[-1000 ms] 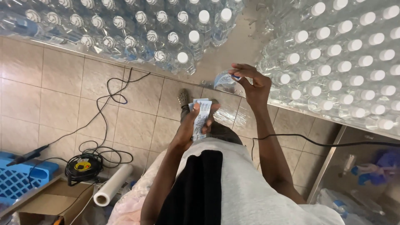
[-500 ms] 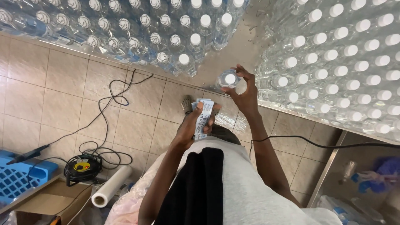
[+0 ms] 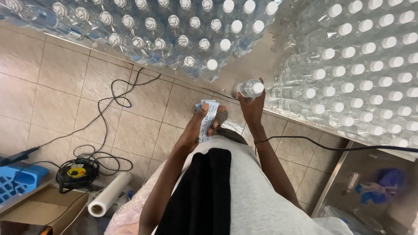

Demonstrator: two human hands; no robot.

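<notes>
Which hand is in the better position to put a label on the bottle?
Probably the left hand: it holds the strip of labels just below the bottle. The right hand is occupied, gripping that bottle.

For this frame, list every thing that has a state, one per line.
Left hand: closed on a stack of labels.
Right hand: gripping a water bottle, capped, lying sideways.
Bottle packs: capped, shrink-wrapped, stacked.
Film roll: lying on its side.
Black cable: coiled on the floor.

Clear bottle [image 3: 248, 88] with white cap; blue-and-white labels [image 3: 207, 119]; beige tiled floor [image 3: 52, 95]; black cable [image 3: 109, 109]; blue crate [image 3: 17, 182]; grey shirt [image 3: 257, 196].
</notes>
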